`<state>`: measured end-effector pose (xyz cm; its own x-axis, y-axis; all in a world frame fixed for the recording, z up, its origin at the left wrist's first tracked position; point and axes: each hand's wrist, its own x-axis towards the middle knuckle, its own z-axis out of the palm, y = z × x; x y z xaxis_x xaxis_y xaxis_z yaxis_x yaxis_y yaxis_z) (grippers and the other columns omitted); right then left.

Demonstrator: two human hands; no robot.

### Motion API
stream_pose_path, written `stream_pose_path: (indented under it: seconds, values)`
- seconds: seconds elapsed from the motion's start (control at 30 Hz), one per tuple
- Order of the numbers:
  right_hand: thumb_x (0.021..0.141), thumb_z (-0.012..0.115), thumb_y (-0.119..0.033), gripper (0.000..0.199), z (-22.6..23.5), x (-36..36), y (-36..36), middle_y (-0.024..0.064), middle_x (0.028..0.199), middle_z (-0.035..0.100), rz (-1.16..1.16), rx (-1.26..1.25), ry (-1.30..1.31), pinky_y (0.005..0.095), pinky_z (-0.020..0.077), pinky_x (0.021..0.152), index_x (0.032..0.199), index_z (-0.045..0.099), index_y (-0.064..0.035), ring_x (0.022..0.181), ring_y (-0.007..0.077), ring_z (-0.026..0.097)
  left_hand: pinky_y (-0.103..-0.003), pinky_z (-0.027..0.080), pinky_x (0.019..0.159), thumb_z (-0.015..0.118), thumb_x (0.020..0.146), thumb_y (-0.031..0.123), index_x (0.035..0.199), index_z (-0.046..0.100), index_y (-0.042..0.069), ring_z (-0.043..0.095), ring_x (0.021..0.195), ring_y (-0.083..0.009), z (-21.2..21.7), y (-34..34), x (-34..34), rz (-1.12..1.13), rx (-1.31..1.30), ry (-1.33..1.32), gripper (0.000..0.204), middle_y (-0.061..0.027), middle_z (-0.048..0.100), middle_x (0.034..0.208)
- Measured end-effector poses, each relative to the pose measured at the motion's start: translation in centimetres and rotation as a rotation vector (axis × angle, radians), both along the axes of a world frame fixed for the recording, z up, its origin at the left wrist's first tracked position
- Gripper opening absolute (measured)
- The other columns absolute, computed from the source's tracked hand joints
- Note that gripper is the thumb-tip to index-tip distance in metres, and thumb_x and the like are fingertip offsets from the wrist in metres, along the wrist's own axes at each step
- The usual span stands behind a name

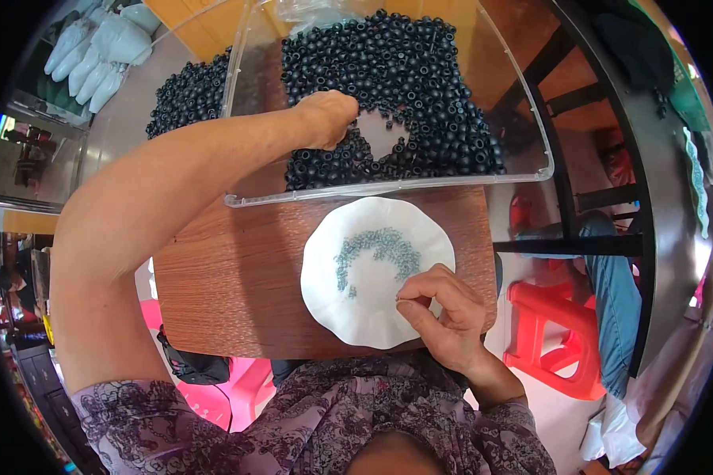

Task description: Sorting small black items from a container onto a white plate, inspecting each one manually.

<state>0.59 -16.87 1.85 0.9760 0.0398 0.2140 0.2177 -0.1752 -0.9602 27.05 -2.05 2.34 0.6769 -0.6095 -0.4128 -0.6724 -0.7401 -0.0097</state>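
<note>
While the left hand (325,119) digs clenched into the black beads (404,95) in the clear bin (523,150) up top, the right hand (444,305) pinches something tiny over the white plate (372,317) of small grey rings (376,249), lower centre.

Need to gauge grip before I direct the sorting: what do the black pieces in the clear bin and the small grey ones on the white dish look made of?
Black pieces: probably matte rubber or plastic, dull with no glint. Small grey rings: look metallic, pale silvery sheen, though too small to be sure. Clear bin: transparent glossy plastic. White dish: fluted, likely paper or thin plastic.
</note>
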Motion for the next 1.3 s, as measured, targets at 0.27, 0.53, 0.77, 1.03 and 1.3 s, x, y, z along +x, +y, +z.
stream_pose_path:
  seconds: [0.27, 0.53, 0.77, 1.03, 1.3]
  values:
    - [0.071, 0.064, 0.007, 0.013, 0.6, -0.7, 0.1, 0.0059, 0.077, 0.059, 0.000, -0.015, -0.032, 0.0240, 0.0402, 0.058, 0.081, 0.060, 0.0002, 0.064, 0.0125, 0.051, -0.031, 0.045, 0.053, 0.061, 0.069, 0.000, 0.077, 0.061, -0.001, 0.056, 0.057, -0.0162, 4.8, 1.7, 0.2, 0.104, -0.525, 0.142, 0.008, -0.0080, 0.059, 0.061]
    - [0.073, 0.063, 0.006, 0.010, 0.7, -2.5, 0.7, 0.0045, 0.079, 0.058, -0.013, 0.005, 0.000, 0.0232, 0.0398, 0.060, 0.081, 0.060, 0.0004, 0.066, 0.0114, 0.051, -0.021, 0.046, 0.058, 0.062, 0.082, 0.011, 0.095, 0.058, -0.003, 0.056, 0.064, -0.0098, 12.2, 4.1, -11.6, 0.432, -1.275, 0.688, 0.020, -0.0084, 0.062, 0.078]
    - [0.073, 0.062, 0.006, 0.010, 1.9, -3.5, 1.6, 0.0048, 0.078, 0.058, 0.013, -0.037, 0.001, 0.0225, 0.0391, 0.061, 0.081, 0.060, 0.0007, 0.068, 0.0113, 0.051, -0.027, 0.046, 0.061, 0.067, 0.079, 0.020, 0.103, 0.053, -0.008, 0.058, 0.068, -0.0182, 8.0, 5.8, -18.7, 0.542, -1.659, 1.100, 0.040, -0.0143, 0.059, 0.084]
    - [0.075, 0.062, 0.008, 0.013, 2.3, -4.4, 2.0, 0.0037, 0.085, 0.057, -0.029, -0.065, -0.021, 0.0207, 0.0379, 0.065, 0.086, 0.060, 0.0020, 0.076, 0.0100, 0.051, -0.029, 0.041, 0.066, 0.054, 0.088, 0.017, 0.104, 0.053, -0.005, 0.052, 0.069, -0.0134, 1.7, 4.9, -22.4, 0.731, -1.870, 1.315, 0.027, -0.0084, 0.056, 0.087]
    - [0.073, 0.065, 0.007, 0.012, 2.6, -3.8, 3.3, 0.0064, 0.085, 0.059, -0.097, -0.080, -0.214, 0.0219, 0.0397, 0.064, 0.084, 0.062, 0.0029, 0.076, 0.0118, 0.053, -0.027, 0.041, 0.068, 0.049, 0.092, 0.016, 0.106, 0.054, -0.006, 0.051, 0.072, -0.0115, -0.2, 3.8, -26.2, 0.766, -1.880, 1.280, 0.027, -0.0059, 0.055, 0.087]
